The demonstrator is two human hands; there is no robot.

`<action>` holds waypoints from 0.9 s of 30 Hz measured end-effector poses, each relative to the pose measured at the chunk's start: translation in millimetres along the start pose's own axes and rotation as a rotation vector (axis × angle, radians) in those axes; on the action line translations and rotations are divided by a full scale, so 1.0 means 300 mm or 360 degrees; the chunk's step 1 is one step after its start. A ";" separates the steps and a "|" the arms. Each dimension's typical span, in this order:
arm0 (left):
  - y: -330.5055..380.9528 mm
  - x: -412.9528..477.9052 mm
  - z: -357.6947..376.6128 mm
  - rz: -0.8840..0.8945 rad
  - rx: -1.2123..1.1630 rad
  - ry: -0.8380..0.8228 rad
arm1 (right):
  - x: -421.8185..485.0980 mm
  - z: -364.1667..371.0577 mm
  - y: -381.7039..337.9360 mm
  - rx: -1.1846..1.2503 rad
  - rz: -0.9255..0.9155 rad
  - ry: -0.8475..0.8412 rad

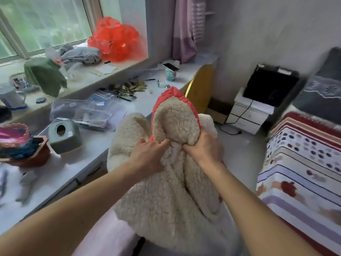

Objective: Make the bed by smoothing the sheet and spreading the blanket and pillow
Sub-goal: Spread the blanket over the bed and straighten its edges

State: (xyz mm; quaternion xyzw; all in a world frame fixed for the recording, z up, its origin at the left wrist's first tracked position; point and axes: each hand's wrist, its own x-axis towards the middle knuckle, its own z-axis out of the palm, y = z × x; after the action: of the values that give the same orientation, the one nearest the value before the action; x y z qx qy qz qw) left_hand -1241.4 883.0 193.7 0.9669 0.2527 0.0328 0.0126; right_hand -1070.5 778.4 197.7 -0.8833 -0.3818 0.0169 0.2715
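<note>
Blanket (162,196), fleecy, is bunched up. Left grip (147,154) and right grip (204,147) both clutch it. Bed (304,163) lies at three o'clock.

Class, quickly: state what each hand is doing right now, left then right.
Left hand: closed, gripping the fleece blanket.
Right hand: closed, gripping the same blanket.

Daylight is pouring through the big window (36,24) at upper left, washing over the white sill (129,64) and the long white desk (92,145) running beneath it. A purple curtain (184,28) is hanging in the corner against the pale wall (267,30). On the light floor (239,159), a small white drawer unit (245,119) is carrying a black box (269,85), possibly a printer.
</note>
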 end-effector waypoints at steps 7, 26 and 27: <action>0.264 0.328 -0.094 0.0357 0.0065 0.0059 | 0.088 -0.264 0.264 0.0060 0.0263 0.0312; 1.211 1.173 -0.190 0.1155 0.0086 0.0106 | 0.323 -0.880 1.097 -0.0122 0.0929 0.0770; 1.248 1.208 -0.192 0.1194 0.0067 0.0100 | 0.332 -0.901 1.127 -0.0156 0.0962 0.0782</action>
State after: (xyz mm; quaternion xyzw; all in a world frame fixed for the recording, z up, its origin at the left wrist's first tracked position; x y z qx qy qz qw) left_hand -747.4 734.5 287.3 0.9908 -0.1181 0.0597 -0.0279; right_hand -710.9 530.7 279.2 -0.9456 -0.0284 -0.1341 0.2952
